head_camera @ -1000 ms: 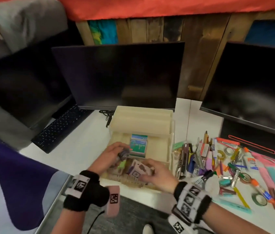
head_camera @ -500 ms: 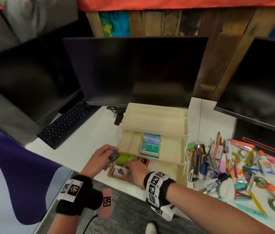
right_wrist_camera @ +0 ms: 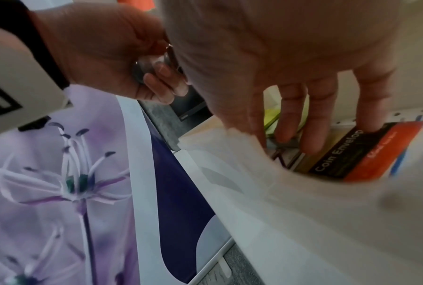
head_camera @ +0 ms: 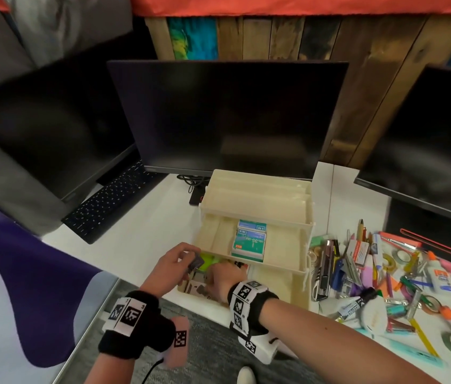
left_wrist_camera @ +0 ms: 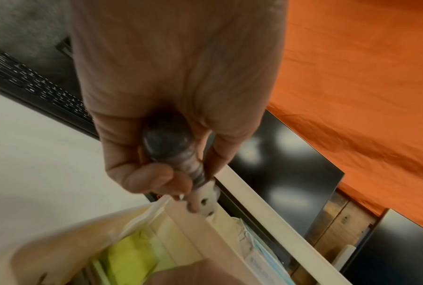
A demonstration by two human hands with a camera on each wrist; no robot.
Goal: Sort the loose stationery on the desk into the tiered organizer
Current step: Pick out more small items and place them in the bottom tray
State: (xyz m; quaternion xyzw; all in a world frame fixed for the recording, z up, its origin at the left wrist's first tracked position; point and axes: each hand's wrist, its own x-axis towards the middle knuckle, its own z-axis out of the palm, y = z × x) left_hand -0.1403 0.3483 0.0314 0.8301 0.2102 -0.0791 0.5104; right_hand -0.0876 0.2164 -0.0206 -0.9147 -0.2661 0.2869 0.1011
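The cream tiered organizer [head_camera: 257,198] stands mid-desk, with teal staple boxes [head_camera: 249,243] on its middle tier. Its bottom tray [head_camera: 274,284] holds lime sticky notes [left_wrist_camera: 132,256], a white patterned pack [head_camera: 195,286] and a black-and-orange coin envelope pack [right_wrist_camera: 359,152]. My left hand [head_camera: 188,261] hovers at the tray's left corner and pinches a small dark grey object [left_wrist_camera: 171,152]. My right hand [head_camera: 217,274] reaches down into the tray. Its straight fingers [right_wrist_camera: 310,125] touch the envelope pack and the items beside it.
A heap of loose stationery [head_camera: 385,273] with pens, tape rolls and glue covers the desk right of the organizer. Dark monitors [head_camera: 227,117] stand behind it, and a keyboard [head_camera: 108,203] lies at the left. The desk's front edge runs just under my wrists.
My right hand carried the white patterned pack leftward into the bottom tray and now lies over it with straight fingers. The left hand kept its hold on the dark object.
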